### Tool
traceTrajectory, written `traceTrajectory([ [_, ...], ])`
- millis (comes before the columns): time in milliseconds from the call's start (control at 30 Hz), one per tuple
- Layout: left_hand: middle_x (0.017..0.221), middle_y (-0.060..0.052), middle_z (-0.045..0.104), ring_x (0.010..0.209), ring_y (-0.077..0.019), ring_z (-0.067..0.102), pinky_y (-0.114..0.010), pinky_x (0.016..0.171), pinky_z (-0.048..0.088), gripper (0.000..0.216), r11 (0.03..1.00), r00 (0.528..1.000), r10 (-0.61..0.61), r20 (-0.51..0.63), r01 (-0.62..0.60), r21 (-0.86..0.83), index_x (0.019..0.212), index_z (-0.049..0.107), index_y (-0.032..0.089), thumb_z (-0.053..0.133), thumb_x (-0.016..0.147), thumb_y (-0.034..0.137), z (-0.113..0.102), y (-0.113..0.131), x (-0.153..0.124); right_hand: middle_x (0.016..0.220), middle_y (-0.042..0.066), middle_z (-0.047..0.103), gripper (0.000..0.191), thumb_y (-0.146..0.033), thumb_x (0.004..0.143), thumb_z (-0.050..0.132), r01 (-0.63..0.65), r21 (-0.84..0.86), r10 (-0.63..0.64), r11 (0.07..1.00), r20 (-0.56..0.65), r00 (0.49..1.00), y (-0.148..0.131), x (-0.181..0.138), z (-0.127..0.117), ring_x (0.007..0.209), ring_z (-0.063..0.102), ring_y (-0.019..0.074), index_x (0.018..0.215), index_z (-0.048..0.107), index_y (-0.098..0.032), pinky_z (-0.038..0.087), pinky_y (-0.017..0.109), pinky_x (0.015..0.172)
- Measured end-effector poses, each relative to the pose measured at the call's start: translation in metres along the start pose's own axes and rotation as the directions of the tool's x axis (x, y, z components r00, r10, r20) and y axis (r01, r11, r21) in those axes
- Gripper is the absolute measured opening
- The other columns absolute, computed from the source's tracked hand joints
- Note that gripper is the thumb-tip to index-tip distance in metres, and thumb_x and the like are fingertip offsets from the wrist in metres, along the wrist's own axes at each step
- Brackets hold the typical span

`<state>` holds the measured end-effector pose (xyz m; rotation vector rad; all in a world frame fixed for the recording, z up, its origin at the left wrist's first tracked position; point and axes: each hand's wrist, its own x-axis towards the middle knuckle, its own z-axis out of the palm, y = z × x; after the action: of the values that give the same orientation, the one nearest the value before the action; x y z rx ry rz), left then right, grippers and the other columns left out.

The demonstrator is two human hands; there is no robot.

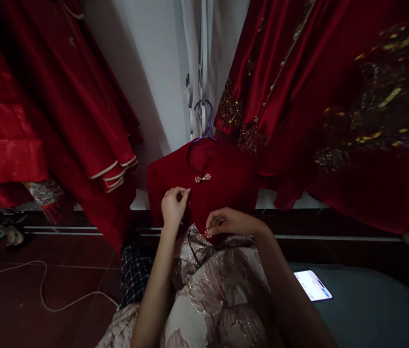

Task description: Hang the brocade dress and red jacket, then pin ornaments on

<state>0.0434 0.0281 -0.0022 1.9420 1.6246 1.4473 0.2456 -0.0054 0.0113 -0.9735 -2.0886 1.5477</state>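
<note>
a: which step is in hand?
b: seemingly work on the near beaded ornament (207, 234); the right hand (231, 221) pinches it. the left hand (175, 205) is narrowed, its hold unclear.
a: next?
b: likely steady fingertips, since the red garment (229, 191) hangs loosely from the far purple hanger (210, 124).

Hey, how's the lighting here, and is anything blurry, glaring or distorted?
Head view: dim overall, the red jacket showing little fabric detail; head view: the phone screen glows brightest; head view: gold sequins at right look smeared; head view: hanging garments at left slant, suggesting wide-angle distortion.
</note>
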Motion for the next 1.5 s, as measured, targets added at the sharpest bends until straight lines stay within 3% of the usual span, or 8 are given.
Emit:
traceTrajectory([
  [133, 0.104, -0.007, 0.053, 0.099, -0.0190, 0.048, -0.029, 0.078, 0.044, 0.027, 0.909, 0.916, 0.362, 0.175, -0.388, 0.154, 0.106, 0.058, 0.025, 0.045, 0.086, 0.038, 0.005, 0.025, 0.027, 0.083, 0.004, 0.069, 0.030, -0.040, 0.068, 0.068, 0.000, 0.023, -0.001, 1.000, 0.011, 1.000, 0.001, 0.000, 0.000, 0.077, 0.063, 0.0151, 0.085, 0.064, -0.016, 0.047, 0.028, 0.073],
  [367, 0.099, -0.009, 0.047, 0.096, -0.0212, 0.043, -0.031, 0.079, 0.042, 0.031, 0.766, 0.817, 0.490, 0.304, -0.570, 0.297, 0.101, 0.057, 0.020, 0.040, 0.087, 0.042, 0.009, 0.034, 0.057, 0.084, 0.004, 0.069, 0.029, -0.039, 0.066, 0.069, -0.012, 0.027, 0.012, 1.000, 0.003, 1.000, 0.001, 0.000, 0.001, 0.079, 0.063, 0.0154, 0.084, 0.064, -0.016, 0.047, 0.028, 0.075],
  [733, 0.103, -0.003, 0.061, 0.102, -0.0199, 0.048, -0.039, 0.090, 0.028, 0.018, 0.837, 0.811, 0.484, 0.329, -0.539, 0.096, 0.091, 0.063, 0.024, 0.051, 0.084, 0.036, 0.006, 0.031, 0.066, 0.076, 0.005, 0.069, 0.027, -0.039, 0.067, 0.068, 0.007, -0.097, -0.017, 0.995, -0.102, 0.995, 0.015, 0.008, 0.003, 0.070, 0.063, 0.0154, 0.080, 0.066, -0.016, 0.047, 0.026, 0.064],
  [933, 0.091, -0.003, 0.065, 0.093, -0.0170, 0.053, -0.037, 0.095, 0.023, 0.018, 0.826, 0.797, 0.524, 0.298, -0.562, 0.050, 0.089, 0.060, 0.021, 0.048, 0.087, 0.034, 0.004, 0.034, 0.066, 0.093, 0.004, 0.069, 0.025, -0.034, 0.071, 0.065, 0.057, -0.253, -0.107, 0.966, -0.189, 0.976, 0.006, 0.004, 0.004, 0.085, 0.062, 0.0176, 0.092, 0.067, -0.021, 0.047, 0.031, 0.080],
  [1133, 0.086, -0.003, 0.064, 0.090, -0.0166, 0.053, -0.038, 0.099, 0.022, 0.015, 0.784, 0.776, 0.561, 0.288, -0.610, 0.117, 0.085, 0.055, 0.019, 0.044, 0.088, 0.029, 0.006, 0.035, 0.069, 0.091, 0.005, 0.065, 0.018, -0.033, 0.074, 0.061, 0.026, -0.390, -0.216, 0.921, -0.452, 0.865, -0.022, 0.002, -0.011, 0.083, 0.060, 0.0173, 0.087, 0.067, -0.022, 0.048, 0.032, 0.078],
  [1267, 0.080, -0.004, 0.064, 0.088, -0.0178, 0.054, -0.042, 0.103, 0.018, 0.016, 0.700, 0.734, 0.586, 0.343, -0.672, 0.242, 0.091, 0.056, 0.019, 0.041, 0.087, 0.023, 0.006, 0.039, 0.069, 0.106, 0.008, 0.059, 0.032, -0.040, 0.075, 0.060, 0.151, -0.362, -0.360, 0.920, -0.625, 0.693, -0.046, 0.027, -0.023, 0.097, 0.057, 0.0192, 0.100, 0.061, -0.021, 0.047, 0.034, 0.086],
  [1433, 0.072, -0.006, 0.064, 0.081, -0.0224, 0.057, -0.052, 0.103, 0.013, 0.029, 0.734, 0.911, 0.368, 0.185, -0.407, 0.544, 0.109, 0.053, 0.014, 0.043, 0.083, 0.024, 0.004, 0.048, 0.067, 0.145, 0.015, 0.022, 0.090, -0.058, 0.070, 0.058, 0.166, -0.271, -0.314, 0.948, -0.711, 0.629, -0.047, 0.073, -0.019, 0.135, 0.018, 0.0281, 0.140, 0.020, -0.018, 0.028, 0.045, 0.106],
  [1500, 0.087, -0.011, 0.064, 0.090, -0.0257, 0.055, -0.054, 0.100, 0.019, 0.039, 0.773, 0.955, 0.294, 0.032, -0.257, 0.580, 0.119, 0.045, 0.013, 0.044, 0.080, 0.020, 0.000, 0.047, 0.068, 0.146, 0.023, 0.013, 0.101, -0.063, 0.070, 0.054, -0.027, -0.303, -0.253, 0.953, -0.838, 0.484, -0.037, 0.081, -0.017, 0.136, 0.007, 0.0341, 0.141, 0.010, -0.008, 0.018, 0.052, 0.107],
])
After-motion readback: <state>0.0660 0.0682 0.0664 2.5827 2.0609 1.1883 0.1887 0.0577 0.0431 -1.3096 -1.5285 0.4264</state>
